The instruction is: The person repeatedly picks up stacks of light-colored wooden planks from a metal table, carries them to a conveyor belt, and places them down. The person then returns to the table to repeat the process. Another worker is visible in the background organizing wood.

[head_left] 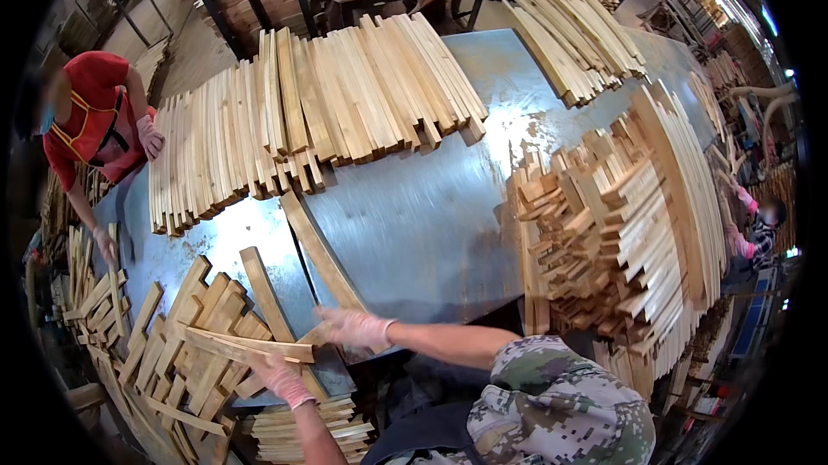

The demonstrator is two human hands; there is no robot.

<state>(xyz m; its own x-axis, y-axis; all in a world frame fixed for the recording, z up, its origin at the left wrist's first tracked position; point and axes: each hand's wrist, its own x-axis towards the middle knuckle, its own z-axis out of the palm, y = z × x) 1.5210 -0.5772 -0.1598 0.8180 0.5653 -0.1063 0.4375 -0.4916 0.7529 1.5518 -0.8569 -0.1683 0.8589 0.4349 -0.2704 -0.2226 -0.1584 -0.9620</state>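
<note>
My left hand, in a pale pink glove, is closed around the near side of a pair of wooden strips. These strips lie crosswise above a loose heap of wooden strips. Just right of their ends is my right hand, gloved the same way and slightly blurred. Its fingers close on a wooden strip end, mostly hidden by the hand. One long wooden strip slants across the metal table up to my right hand. A second slanting strip rests left of it.
A wide row of wooden strips lies along the table's far side. Tall stacked strips stand at the right, with another bundle behind. A co-worker in red stands at the far left. Short stacked strips sit below my left arm.
</note>
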